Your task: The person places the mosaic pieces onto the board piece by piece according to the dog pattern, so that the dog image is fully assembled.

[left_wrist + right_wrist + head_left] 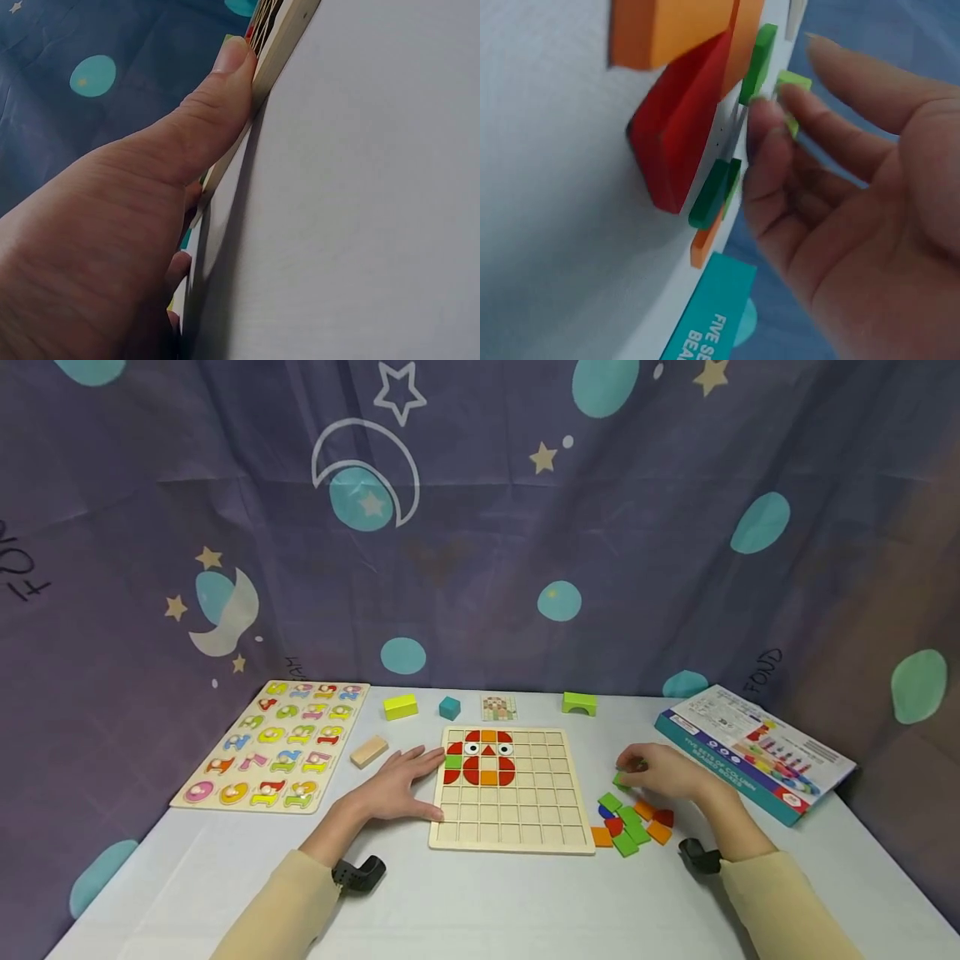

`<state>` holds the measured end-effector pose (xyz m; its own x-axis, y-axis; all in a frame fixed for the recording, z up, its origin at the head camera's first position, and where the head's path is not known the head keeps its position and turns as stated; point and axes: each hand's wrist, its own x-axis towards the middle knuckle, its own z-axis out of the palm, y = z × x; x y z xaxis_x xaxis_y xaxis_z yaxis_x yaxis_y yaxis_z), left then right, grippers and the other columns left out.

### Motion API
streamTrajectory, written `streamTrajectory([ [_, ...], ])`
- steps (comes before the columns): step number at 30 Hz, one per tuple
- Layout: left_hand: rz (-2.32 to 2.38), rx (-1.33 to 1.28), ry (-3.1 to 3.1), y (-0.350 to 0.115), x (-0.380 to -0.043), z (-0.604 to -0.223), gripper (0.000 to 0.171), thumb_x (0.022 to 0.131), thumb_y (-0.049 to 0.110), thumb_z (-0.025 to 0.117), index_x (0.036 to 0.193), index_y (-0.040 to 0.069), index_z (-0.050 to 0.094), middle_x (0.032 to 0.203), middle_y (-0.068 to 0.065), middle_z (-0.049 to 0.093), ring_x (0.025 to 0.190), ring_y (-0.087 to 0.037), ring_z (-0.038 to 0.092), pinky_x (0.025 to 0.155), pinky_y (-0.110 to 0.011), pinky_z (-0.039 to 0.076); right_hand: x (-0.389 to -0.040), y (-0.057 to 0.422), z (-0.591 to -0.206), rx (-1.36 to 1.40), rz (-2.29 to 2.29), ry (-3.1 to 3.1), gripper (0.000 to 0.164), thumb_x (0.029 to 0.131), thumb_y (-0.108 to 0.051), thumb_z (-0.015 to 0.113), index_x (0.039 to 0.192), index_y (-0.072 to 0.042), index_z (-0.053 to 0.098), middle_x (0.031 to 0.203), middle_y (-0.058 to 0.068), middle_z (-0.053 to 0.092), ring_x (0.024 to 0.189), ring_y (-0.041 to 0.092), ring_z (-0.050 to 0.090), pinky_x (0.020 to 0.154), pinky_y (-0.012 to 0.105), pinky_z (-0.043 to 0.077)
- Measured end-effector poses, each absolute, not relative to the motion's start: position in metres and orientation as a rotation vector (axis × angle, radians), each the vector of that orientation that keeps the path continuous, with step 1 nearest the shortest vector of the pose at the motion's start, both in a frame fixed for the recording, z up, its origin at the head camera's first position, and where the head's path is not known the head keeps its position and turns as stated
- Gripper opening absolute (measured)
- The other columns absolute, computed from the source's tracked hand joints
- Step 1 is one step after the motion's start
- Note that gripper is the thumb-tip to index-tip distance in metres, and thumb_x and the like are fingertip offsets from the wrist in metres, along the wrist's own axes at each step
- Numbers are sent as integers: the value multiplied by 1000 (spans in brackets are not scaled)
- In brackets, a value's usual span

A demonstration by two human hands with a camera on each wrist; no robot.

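Note:
My left hand (403, 785) rests at the left edge of a wooden grid board (510, 841), fingers spread. In the left wrist view its thumb (225, 82) presses against the board's rim. The board's upper left cells hold red, orange and green pieces and two round eye pieces (472, 748). My right hand (660, 770) is over the loose pieces right of the board, fingers bent downward, fingertips right by a green square (621, 781). In the right wrist view thumb and fingertips stand apart, with nothing pinched between them. Below it lie several green, orange, red and blue pieces (630, 817).
A number puzzle board (277, 747) lies at the left, a plain wooden block (369, 752) beside it. Along the back are a yellow block (401, 707), a teal cube (449, 707), a pattern card (498, 707) and a green arch (579, 703). A flat toy box (753, 752) lies at right.

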<state>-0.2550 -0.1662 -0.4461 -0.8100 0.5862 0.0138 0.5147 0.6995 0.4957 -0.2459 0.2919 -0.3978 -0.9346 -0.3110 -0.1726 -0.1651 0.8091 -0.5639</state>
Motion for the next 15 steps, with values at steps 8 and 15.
streamTrajectory([
  [8, 749, 916, 2742, -165, -259, -448, 103, 78, 59, 80, 158, 11, 37, 163, -2, 31, 152, -33, 15, 121, -55, 5, -244, 287, -402, -380, -743, 2743, 22, 89, -12, 77, 104, -1, 64, 89, 4, 59, 84, 23, 53, 79, 37, 53],
  [15, 772, 911, 2751, -168, -257, -449, 101, 79, 59, 80, 157, 11, 38, 163, -4, 31, 152, -33, 15, 121, -55, 5, -247, 284, -401, -397, -766, 2744, 19, 89, -12, 77, 99, -5, 62, 85, 4, 55, 82, 21, 52, 74, 35, 50],
])
